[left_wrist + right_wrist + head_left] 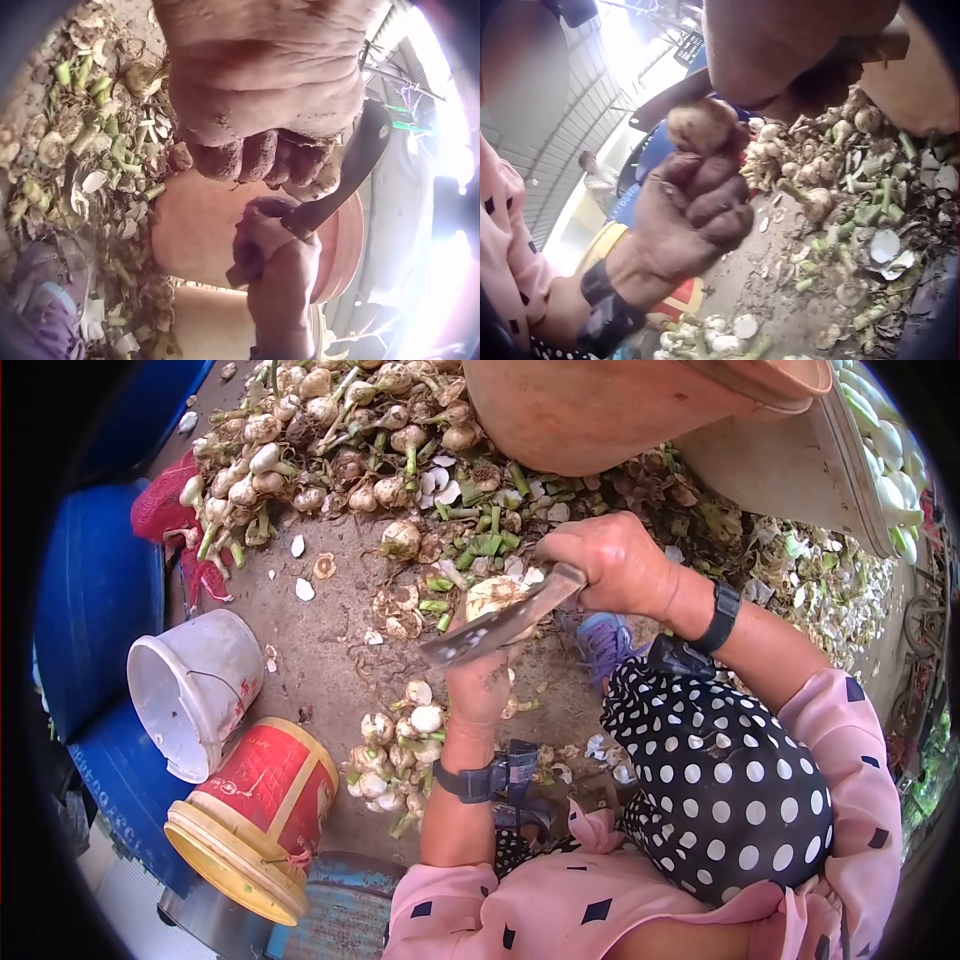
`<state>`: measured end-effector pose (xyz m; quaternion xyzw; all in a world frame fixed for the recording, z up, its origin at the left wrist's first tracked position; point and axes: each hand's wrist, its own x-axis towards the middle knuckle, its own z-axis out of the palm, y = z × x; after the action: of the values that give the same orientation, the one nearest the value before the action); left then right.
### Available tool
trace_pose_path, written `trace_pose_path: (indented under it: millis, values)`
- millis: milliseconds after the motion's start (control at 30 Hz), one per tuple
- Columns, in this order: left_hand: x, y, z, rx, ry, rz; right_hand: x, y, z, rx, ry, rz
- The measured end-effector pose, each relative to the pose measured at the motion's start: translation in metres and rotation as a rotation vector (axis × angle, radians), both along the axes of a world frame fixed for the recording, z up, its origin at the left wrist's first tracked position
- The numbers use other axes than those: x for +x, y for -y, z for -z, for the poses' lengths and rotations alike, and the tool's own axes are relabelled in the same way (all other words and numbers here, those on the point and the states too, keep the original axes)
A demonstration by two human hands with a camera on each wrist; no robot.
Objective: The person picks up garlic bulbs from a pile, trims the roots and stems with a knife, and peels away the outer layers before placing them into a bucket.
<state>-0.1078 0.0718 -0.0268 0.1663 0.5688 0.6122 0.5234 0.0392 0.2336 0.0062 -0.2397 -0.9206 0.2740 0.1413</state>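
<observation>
I am watching one bulb (492, 596) sitting up in the fingers of the left hand (478, 682), held above the ground in front of the knees, with the fingers curling round it from below. The right hand (610, 565) is clenching the handle of one knife (500, 624), and the blade is lying across the bulb's near side, touching it. I am counting two buckets lying on their sides at the left: a white bucket (195, 690) and a red and yellow bucket (255, 815) just beside it. One small pile of trimmed bulbs (395, 745) is lying near the left wrist, one large heap of untrimmed bulbs (320, 435) is spreading beyond it, and one orange basin (620, 405) is standing beside that heap. Everything is resting on a bare ground (320, 650) littered with stalk ends and peelings.
</observation>
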Motion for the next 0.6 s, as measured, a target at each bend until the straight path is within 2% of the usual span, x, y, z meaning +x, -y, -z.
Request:
trace_pose_path:
  millis: [33, 100, 133, 167, 200, 233, 267, 300, 333, 400, 433, 500, 567, 600]
  values:
    - [0.002, -0.003, -0.017, 0.002, 0.119, -0.152, 0.007, -0.004, 0.013, -0.026, 0.075, 0.085]
    - [-0.019, 0.01, -0.029, 0.157, 0.32, -0.12, 0.036, -0.02, 0.051, -0.107, 0.167, 0.329]
    - [-0.036, 0.022, -0.027, 0.17, 0.299, -0.054, 0.054, -0.025, 0.067, -0.173, 0.19, 0.48]
    - [-0.052, 0.034, -0.025, 0.185, 0.275, 0.01, 0.056, -0.023, 0.065, -0.185, 0.176, 0.461]
    - [-0.07, 0.04, -0.027, 0.046, 0.062, 0.091, 0.059, -0.021, 0.057, -0.304, 0.162, 0.494]
    - [-0.093, 0.038, -0.032, -0.182, -0.134, 0.4, 0.059, -0.022, 0.051, -0.416, 0.15, 0.527]
    - [-0.115, 0.037, -0.036, -0.419, -0.328, 0.702, 0.058, -0.024, 0.049, -0.418, 0.141, 0.519]
    - [-0.128, 0.037, -0.041, -0.704, -0.702, 1.129, 0.057, -0.02, 0.048, -0.469, 0.198, 0.487]
    - [-0.13, 0.038, -0.042, -0.715, -0.7, 1.135, 0.057, -0.016, 0.05, -0.522, 0.257, 0.458]
    - [-0.128, 0.038, -0.045, -0.792, -1.081, 1.696, 0.051, -0.011, 0.057, -0.501, 0.279, 0.442]
    - [-0.128, 0.033, -0.039, -0.496, -1.153, 1.433, 0.045, -0.007, 0.054, -0.53, 0.275, 0.422]
    - [-0.115, -0.005, -0.016, -0.234, -1.071, 1.068, 0.034, -0.005, 0.048, -0.522, 0.31, 0.368]
    - [-0.1, -0.053, 0.003, -0.165, -1.288, 0.839, 0.031, -0.003, 0.047, -0.485, 0.3, 0.346]
    - [-0.104, -0.078, 0.019, -0.439, -1.336, 0.87, 0.032, -0.002, 0.047, -0.456, 0.285, 0.323]
